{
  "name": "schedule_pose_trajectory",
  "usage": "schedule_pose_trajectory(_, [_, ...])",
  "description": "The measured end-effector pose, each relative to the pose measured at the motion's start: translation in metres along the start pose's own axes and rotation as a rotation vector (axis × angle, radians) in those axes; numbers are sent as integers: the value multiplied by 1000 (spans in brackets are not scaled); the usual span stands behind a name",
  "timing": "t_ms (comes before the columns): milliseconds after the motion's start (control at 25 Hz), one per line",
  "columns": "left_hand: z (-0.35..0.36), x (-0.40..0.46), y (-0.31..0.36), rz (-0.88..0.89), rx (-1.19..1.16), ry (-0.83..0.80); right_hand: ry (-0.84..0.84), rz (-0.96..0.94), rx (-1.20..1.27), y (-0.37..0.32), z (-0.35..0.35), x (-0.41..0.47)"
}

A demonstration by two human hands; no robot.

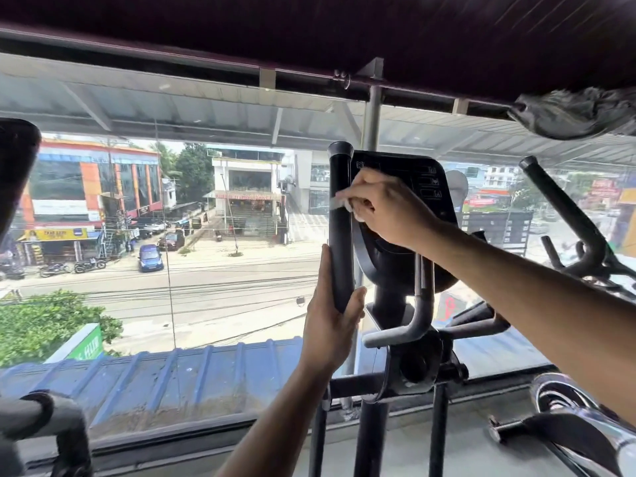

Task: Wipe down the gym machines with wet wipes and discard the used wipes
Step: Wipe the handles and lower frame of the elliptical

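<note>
Wet wipe [347, 203], bunched white, pressed against the upper part of the black upright handle [340, 228] of the elliptical machine. Right hand [382, 208]: grip closed around the wipe. Left hand [330, 321]: fingers wrapped round the handle's lower end, steadying it. Console [413, 187] just behind the handle. Step in hand: wiping the handle. Next, probably strokes down toward the left hand, which must shift clear.

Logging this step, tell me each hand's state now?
Left hand: grips the handlebar low down.
Right hand: holds the wet wipe against it.
</note>
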State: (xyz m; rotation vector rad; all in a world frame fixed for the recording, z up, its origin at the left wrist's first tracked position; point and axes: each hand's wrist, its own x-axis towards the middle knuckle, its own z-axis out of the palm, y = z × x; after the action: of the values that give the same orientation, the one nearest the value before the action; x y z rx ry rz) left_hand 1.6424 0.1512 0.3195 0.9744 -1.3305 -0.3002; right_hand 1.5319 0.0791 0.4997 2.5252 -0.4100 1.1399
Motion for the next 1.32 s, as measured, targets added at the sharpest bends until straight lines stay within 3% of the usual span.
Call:
schedule_pose_trajectory(120, [-1,-1,-2,-4,7,-33,24,64,-34,7,1,23])
schedule_pose_trajectory(240, [-5,-5,-8,-36,62,-35,55,41,39,-12,17,-11])
schedule_pose_trajectory(400, [-4,-16,-14,-30,87,-40,-83,-123,40,-25,10,-49])
schedule_pose_trajectory(560, [-3,-13,-16,-46,112,-26,-110,-315,-126,-1,-14,19])
schedule_pose_trajectory(680, [-6,-14,-15,-41,96,-43,-239,-382,-298,9,-12,49])
schedule_pose_trajectory(840, [-5,-14,-16,-33,85,-58,-250,-372,-219,2,5,10])
schedule_pose_trajectory(1040, [-3,-21,-16,143,220,15,-276,-381,-244,10,-4,14])
schedule_pose_trajectory(1320, [-8,-28,-18,141,252,-78,-133,-276,-149,1,14,2])
